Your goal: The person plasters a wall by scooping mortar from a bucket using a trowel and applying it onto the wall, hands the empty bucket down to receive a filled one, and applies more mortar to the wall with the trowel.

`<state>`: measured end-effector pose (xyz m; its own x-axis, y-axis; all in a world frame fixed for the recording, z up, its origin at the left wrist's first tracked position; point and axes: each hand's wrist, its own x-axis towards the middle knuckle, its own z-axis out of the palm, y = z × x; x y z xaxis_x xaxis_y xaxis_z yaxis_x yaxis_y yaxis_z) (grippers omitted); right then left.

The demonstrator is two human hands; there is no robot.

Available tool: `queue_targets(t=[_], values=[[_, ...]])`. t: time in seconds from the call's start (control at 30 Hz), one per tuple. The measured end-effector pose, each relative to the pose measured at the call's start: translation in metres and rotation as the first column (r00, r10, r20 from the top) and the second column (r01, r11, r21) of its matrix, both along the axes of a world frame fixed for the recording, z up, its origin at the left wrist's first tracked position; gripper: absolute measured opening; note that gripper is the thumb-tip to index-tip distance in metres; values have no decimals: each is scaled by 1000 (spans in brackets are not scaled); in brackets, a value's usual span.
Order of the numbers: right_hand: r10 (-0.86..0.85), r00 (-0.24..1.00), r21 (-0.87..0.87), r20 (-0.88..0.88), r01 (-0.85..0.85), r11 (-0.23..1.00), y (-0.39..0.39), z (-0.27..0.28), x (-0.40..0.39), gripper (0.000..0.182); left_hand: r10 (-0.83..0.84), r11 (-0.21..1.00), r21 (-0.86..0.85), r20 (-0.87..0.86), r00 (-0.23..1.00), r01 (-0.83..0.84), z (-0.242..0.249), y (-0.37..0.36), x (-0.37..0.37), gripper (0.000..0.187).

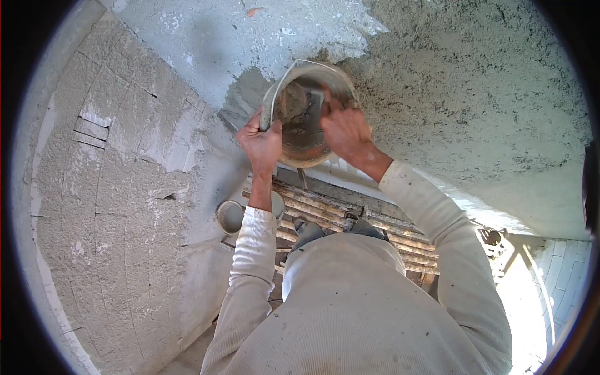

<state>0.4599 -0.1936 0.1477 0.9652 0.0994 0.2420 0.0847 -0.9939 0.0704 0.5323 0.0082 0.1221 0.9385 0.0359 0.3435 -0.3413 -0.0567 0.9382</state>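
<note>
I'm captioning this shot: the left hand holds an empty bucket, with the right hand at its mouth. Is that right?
Not quite: the bucket isn't empty; the head view shows grey mix inside it. The left hand does hold it, with the right hand at its mouth.

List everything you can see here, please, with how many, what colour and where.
Bucket: 1, pale and smeared, upper middle
Mortar-like mix: 1 batch, grey, inside the bucket
Round containers: 2, greyish, below the bucket, toward its left
Poles: several, brownish, lower down, behind the legs
Left wall: 1, grey-beige, rough and cracked, left side
Facing wall: 1, coarse grey coat upper right, paler patch at top
Blockwork: 1 stretch, pale, lower right edge
Shirt: 1, off-white, lower middle
Legs: 2, greyish trousers, just beyond the shirt
Left hand: 1, bare, gripping the bucket's left side
Right hand: 1, bare, at the bucket's opening; anything it grips is blurred
</note>
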Motion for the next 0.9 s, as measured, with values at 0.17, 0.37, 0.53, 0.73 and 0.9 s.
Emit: queue_targets(t=[0.17,0.37,0.53,0.73,0.9], values=[[95,985,-5,-142,-97,995,3,0,-11,8,-6,1000,30,14,1000,6,16,11,7,44],[69,974,-131,-215,-99,986,11,-1,-19,23,-8,996,91,91,996,0,28,10,10,41],[17,1000,-167,18,-14,986,6,13,-5,7,-56,984,177,197,979,21,35,6,8,34],[-13,1000,8,-21,14,1000,-11,29,21,11,-151,959,276,332,931,57,47,-12,5,39],[-24,846,390,-532,270,880,-41,48,29,19,-223,958,249,332,917,142,68,-11,-15,40]])
